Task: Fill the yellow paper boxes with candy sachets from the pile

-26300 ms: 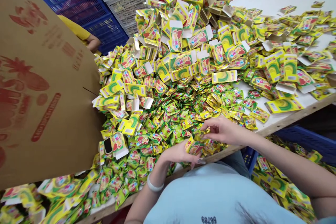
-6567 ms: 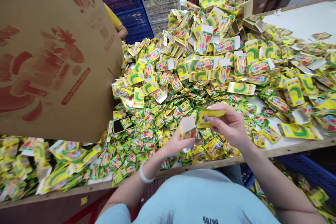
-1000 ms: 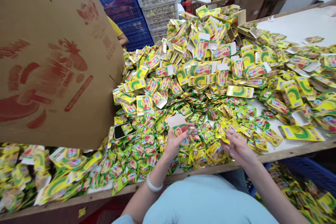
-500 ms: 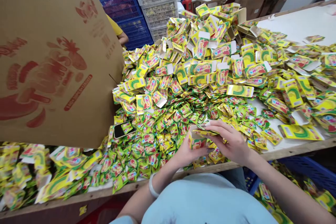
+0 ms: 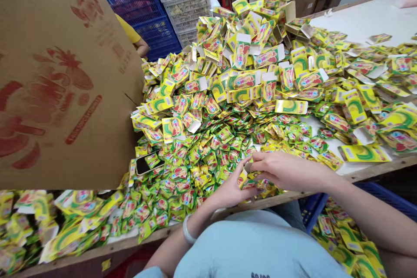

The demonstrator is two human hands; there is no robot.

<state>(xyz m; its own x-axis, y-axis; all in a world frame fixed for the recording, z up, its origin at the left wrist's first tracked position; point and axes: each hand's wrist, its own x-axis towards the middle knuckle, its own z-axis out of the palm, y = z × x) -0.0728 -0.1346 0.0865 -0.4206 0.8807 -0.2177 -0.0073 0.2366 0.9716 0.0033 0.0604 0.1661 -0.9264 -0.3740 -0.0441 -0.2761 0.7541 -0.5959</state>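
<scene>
My left hand is closed around a small yellow printed carton just above the table's front edge. Most of that carton is hidden by my fingers. The fingers of my right hand are bent and pressed together at the carton's upper end, by its grey-white flap. Whether any packets lie under them cannot be seen. Around both hands spread many small green and yellow sachets, printed with red fruit.
A large brown cardboard box stands at left beside a phone. Flattened and open cartons heap up behind. Blue crates and white crates are stacked beyond. Another person's arm shows there. A blue basket sits below the edge.
The packets seen in my right hand above the carton's mouth are out of sight now. My right fingers have moved down and left to the carton's opening. The view has shifted slightly.
</scene>
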